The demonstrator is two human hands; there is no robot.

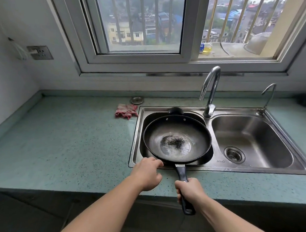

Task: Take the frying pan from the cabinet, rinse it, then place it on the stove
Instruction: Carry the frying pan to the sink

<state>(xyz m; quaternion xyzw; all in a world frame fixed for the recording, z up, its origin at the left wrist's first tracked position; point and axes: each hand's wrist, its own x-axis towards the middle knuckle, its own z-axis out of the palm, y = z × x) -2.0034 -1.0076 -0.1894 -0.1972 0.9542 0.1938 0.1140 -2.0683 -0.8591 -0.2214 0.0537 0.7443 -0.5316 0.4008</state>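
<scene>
speckled green counter (pixel 66 137), steel double sink (pixel 256 111) beneath a barred window (pixel 141 22).

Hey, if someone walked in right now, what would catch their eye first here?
A black pan with dark specks at its middle covers the left basin of the sink, its handle gripped by the right hand. The left hand is by its near rim. Behind, a barred window shows city rooftops.

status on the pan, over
Right hand grips handle, left hand open beside rim; pan over left sink basin, dark residue inside; no water visible from faucet.
</scene>
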